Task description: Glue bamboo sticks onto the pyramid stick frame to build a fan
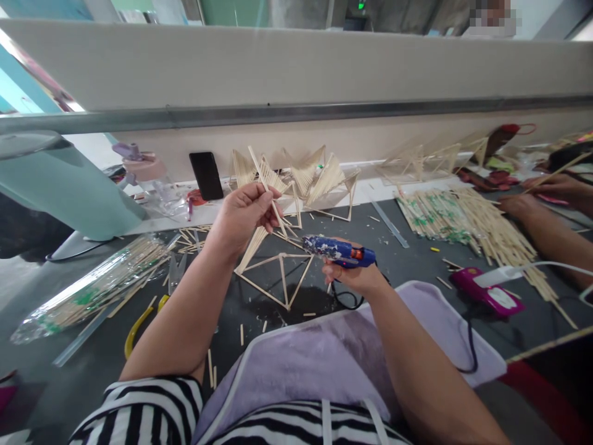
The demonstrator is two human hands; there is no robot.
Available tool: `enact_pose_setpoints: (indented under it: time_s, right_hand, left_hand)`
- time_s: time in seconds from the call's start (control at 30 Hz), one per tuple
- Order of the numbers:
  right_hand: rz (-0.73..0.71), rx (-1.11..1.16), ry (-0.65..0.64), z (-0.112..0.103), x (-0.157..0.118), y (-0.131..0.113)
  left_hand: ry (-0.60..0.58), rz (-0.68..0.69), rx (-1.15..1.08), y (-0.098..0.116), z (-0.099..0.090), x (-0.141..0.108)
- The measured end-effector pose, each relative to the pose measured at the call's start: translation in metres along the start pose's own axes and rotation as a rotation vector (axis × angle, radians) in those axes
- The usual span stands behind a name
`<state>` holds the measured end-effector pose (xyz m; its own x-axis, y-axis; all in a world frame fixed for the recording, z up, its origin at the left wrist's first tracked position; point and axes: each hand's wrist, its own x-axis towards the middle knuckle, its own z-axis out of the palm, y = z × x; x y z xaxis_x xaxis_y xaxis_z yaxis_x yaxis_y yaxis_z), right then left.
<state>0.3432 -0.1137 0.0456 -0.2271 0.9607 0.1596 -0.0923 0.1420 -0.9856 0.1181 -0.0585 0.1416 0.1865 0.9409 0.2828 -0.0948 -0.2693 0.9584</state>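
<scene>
Between the thumb and fingers of my left hand (248, 213) a thin wooden stick (256, 162) is pinched, its lower end slanting down toward the glue gun's tip. My right hand (356, 279) is wrapped round a blue glue gun (336, 248), its front spotted with whitish residue and its nozzle pointing left. Below the two hands a frame of glued wooden sticks (283, 281) lies on the dark table. Behind them, fan-like stick structures (315, 176) stand against the wall. My left fingers partly hide the nearest of these.
A plastic bag of sticks (102, 284) and yellow-handled scissors (139, 327) lie left, near a phone (206, 176) and a teal container (69, 185). Rightward are stick bundles (435, 213), a pink power strip (486, 293) with cables and another person's hands (528, 207). A glue stick (389, 222) lies between.
</scene>
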Motion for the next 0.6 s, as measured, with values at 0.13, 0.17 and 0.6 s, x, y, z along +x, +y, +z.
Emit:
enact_pose_setpoints:
  time_s: [0.13,0.17,0.6]
  right_hand:
    - [0.009,0.001,0.017,0.002,0.0,-0.004]
    - [0.012,-0.003,0.016,0.003,0.0,-0.004]
    - [-0.038,-0.115,0.188,-0.007,0.005,-0.018]
  left_hand:
    - [0.006,-0.013,0.017,0.0,-0.001,0.0]
    - [0.009,-0.016,0.02,0.0,-0.001,0.0]
    - [-0.25,-0.198,-0.168,0.014,-0.017,-0.003]
